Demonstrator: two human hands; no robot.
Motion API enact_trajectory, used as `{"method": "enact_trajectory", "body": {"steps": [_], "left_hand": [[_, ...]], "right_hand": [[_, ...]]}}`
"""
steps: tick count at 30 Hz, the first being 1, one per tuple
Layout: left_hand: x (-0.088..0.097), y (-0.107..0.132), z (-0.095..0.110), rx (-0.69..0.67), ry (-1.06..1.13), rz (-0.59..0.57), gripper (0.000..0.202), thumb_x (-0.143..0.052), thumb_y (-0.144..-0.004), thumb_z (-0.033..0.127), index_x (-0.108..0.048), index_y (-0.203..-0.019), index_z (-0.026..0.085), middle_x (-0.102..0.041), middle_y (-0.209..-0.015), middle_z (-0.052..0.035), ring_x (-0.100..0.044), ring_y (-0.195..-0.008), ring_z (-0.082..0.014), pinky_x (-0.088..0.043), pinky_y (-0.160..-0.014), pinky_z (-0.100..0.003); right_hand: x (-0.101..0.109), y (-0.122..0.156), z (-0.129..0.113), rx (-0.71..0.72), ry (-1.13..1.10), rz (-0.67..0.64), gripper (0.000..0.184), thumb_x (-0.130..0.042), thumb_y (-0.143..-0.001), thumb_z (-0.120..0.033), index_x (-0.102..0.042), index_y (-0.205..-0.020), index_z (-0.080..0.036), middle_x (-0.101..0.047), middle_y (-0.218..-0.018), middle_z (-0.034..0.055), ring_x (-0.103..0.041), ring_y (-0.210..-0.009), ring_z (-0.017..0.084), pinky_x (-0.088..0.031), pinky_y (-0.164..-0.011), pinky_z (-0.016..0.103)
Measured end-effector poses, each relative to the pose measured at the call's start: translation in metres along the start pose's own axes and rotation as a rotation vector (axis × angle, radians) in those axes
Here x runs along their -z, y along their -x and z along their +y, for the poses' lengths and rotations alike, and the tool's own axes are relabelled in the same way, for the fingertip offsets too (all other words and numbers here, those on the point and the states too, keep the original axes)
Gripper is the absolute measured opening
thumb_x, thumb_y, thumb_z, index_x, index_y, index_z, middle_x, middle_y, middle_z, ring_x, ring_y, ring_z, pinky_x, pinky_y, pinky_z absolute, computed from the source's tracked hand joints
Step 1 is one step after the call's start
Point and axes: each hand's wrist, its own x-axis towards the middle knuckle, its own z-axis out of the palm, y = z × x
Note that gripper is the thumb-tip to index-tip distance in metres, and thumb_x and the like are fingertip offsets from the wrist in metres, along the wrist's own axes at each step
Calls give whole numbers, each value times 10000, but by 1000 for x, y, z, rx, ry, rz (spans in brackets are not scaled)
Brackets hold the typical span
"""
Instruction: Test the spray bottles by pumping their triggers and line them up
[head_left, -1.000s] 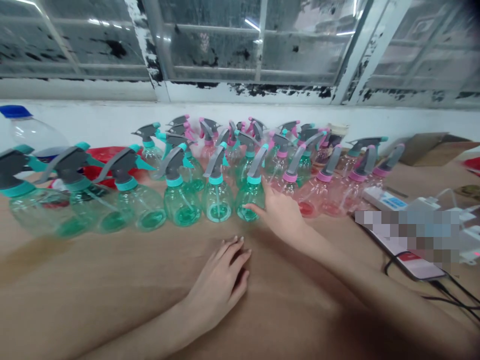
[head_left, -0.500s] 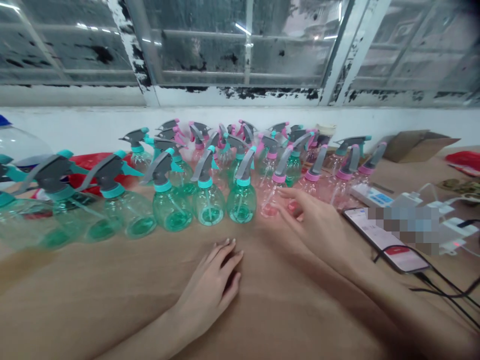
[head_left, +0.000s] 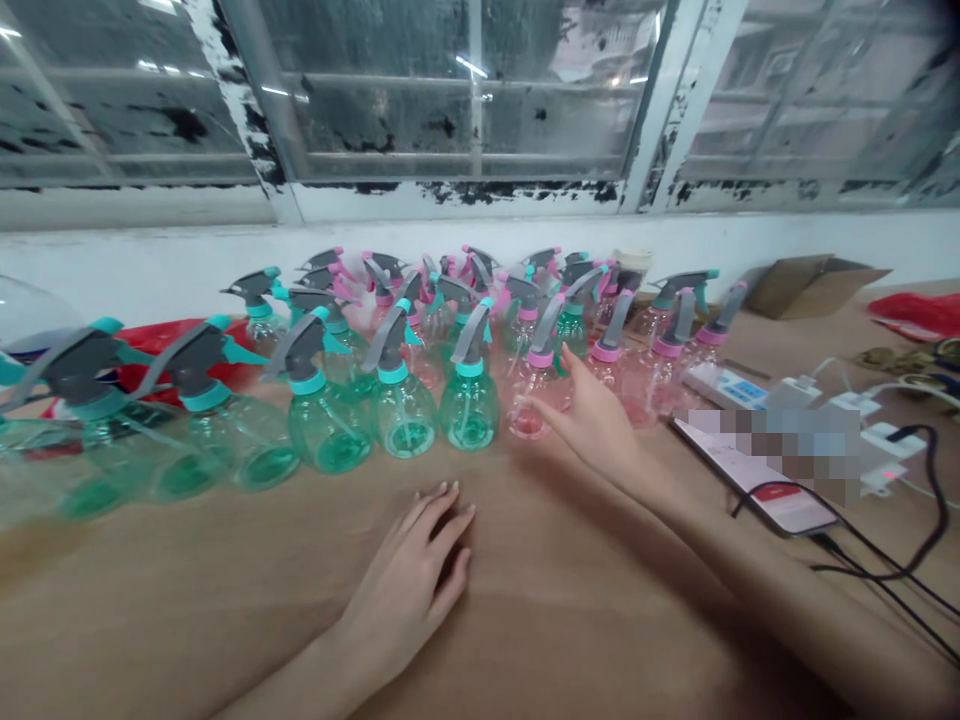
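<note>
Several small spray bottles with grey triggers stand in rows on a brown table (head_left: 225, 590). Green ones with teal collars (head_left: 469, 400) fill the left side and pink ones (head_left: 534, 395) the right. My right hand (head_left: 592, 425) reaches forward with fingers spread, around the front pink bottle, thumb at its base; whether it grips is unclear. My left hand (head_left: 409, 585) lies flat on the table in front of the green bottles, fingers stretched out and holding nothing.
A phone (head_left: 757, 465) with a black cable lies at the right beside a white power strip (head_left: 727, 385) and chargers. A cardboard box (head_left: 810, 285) sits at the far right. A red tray (head_left: 161, 345) and a large clear bottle (head_left: 30, 320) stand at the left. A white windowsill wall runs behind.
My right hand has moved from the rightmost front green bottle to the first pink bottle. My left hand has stayed flat on the table. The view has shifted a little to the right.
</note>
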Motion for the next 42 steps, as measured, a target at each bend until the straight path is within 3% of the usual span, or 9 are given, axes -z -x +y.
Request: {"method": "enact_trajectory", "body": {"steps": [3,7,15,19,23,26,33,37,42], "left_hand": [[0,1,-1,-6,-10,9,344,-442,-933,200,-609,-1232,159,-611,-1322,-149,-583,-1224,-307,-528,-980,-537],[0,1,-2,-19,-22,13,348,-449,-933,204,-599,-1244,158,-615,-1318,-152,-585,-1222,-305,-530,-977,-532],[0,-1,-2,4,34,-21,352,-431,-945,203,-572,-1265,160,-584,-1344,-159,-552,-1255,-307,-506,-998,-550],[6,-4,-3,102,167,-58,310,-406,-970,254,-584,-1219,201,-554,-1360,-133,-523,-1278,-292,-480,-1025,-539],[14,-9,-3,249,353,-20,259,-428,-965,334,-566,-1161,236,-546,-1338,-100,-525,-1257,-279,-454,-1040,-531],[19,-17,0,269,470,14,287,-469,-942,365,-510,-1202,249,-528,-1356,-95,-507,-1271,-278,-413,-1068,-536],[44,-63,28,164,682,133,618,-625,-829,384,-363,-1372,245,-498,-1398,-110,-481,-1287,-300,-388,-1080,-505],[57,-87,42,152,827,148,579,-646,-820,325,-419,-1350,266,-596,-1271,-68,-603,-1101,-245,-483,-972,-426],[58,-91,38,192,931,181,219,-572,-848,268,-592,-1060,217,-659,-920,-7,-628,-789,-155,-528,-724,-287]], "right_hand": [[-8,-1,-1,-29,-6,2,812,-570,-839,-549,-326,-1469,-99,-506,-1410,231,-551,-1210,417,-496,-882,555],[-10,-3,2,-39,17,-13,760,-590,-832,-519,-382,-1427,-94,-541,-1379,216,-568,-1185,413,-495,-885,558],[7,20,-7,-46,54,-88,662,-568,-822,-617,-500,-1284,-149,-619,-1236,178,-642,-1015,380,-524,-776,519],[20,40,-18,-43,62,-129,612,-541,-827,-645,-518,-1216,-174,-637,-1157,156,-666,-911,351,-524,-701,479],[29,59,-29,-20,44,-165,596,-530,-831,-660,-503,-1200,-193,-624,-1168,133,-665,-925,330,-516,-672,429],[34,70,-36,-26,27,-202,578,-553,-818,-657,-505,-1165,-196,-635,-1120,114,-663,-919,326,-507,-653,415],[36,84,-52,-38,17,-287,444,-618,-813,-539,-519,-1078,-197,-648,-962,69,-675,-783,288,-472,-563,369],[27,90,-61,16,33,-281,520,-639,-764,-614,-531,-1055,-196,-637,-978,81,-674,-730,273,-479,-528,364],[11,93,-68,89,31,-232,725,-585,-691,-776,-530,-1072,-162,-619,-952,135,-666,-725,308,-508,-501,402]]}}
